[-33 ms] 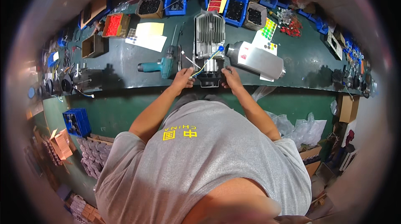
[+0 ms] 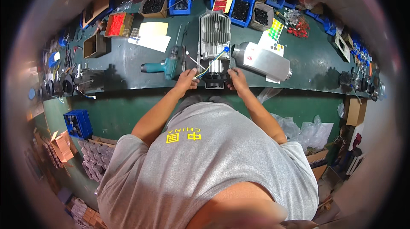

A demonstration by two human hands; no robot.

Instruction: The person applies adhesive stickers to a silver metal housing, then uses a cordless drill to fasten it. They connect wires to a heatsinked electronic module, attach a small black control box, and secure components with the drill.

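A finned grey metal housing (image 2: 215, 30) lies lengthwise before me, its near end carrying a bright metal cylinder and a black fan (image 2: 215, 80). Along its left side run blue, yellow and white wires (image 2: 208, 69). Beside the fan on the left is my left hand (image 2: 187, 81), fingers curled and closed close to the wire ends. My right hand (image 2: 236, 79) is closed likewise at the fan's right side. What the fingertips press on is too dark to make out. A teal cordless drill (image 2: 170, 64) lies left of the left hand; a smooth silver casing (image 2: 268, 62) lies to the right.
Behind the housing stand blue bins (image 2: 180, 0) and cardboard boxes (image 2: 153, 7) of small parts. Sticker sheets (image 2: 149, 43) lie on the green bench (image 2: 128, 69). More motor units (image 2: 87, 79) stand at far left. Plastic bags (image 2: 314, 135) are below the bench edge, right.
The right hand has shifted very slightly. Otherwise the two frames look alike, with both hands staying beside the fan.
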